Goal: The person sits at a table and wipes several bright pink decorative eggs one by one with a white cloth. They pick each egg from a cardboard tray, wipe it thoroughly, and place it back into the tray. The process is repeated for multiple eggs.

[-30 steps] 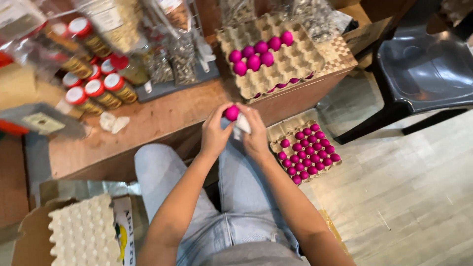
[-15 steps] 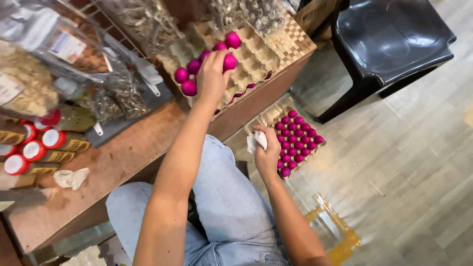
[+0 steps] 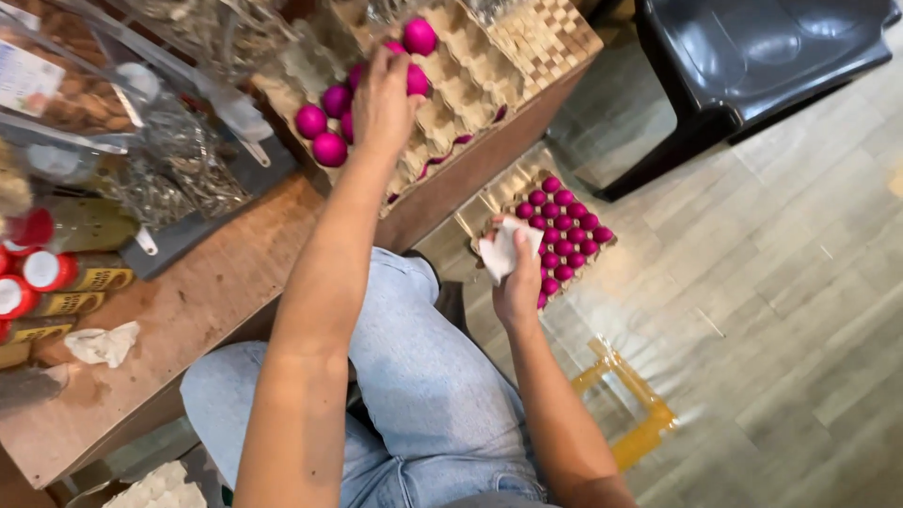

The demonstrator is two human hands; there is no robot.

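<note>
Left hand point(image 3: 384, 99) on pink eggs point(image 3: 324, 122) in table tray point(image 3: 451, 89); right hand point(image 3: 515, 273) holds white cloth point(image 3: 500, 249) over floor tray point(image 3: 489, 202)

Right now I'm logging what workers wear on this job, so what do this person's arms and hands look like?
Both arms are bare, with no sleeve in view. The left hand and right hand wear no gloves, and no ring, watch or wristband shows. The only clothing visible is light blue jeans.

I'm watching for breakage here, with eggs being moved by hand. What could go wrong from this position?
The left hand is over the pink eggs in the tray on the wooden table; a clumsy placement could crack one. That tray sits near the table's edge and could be nudged off. The right hand, holding a white cloth, hovers above the floor tray.
</note>
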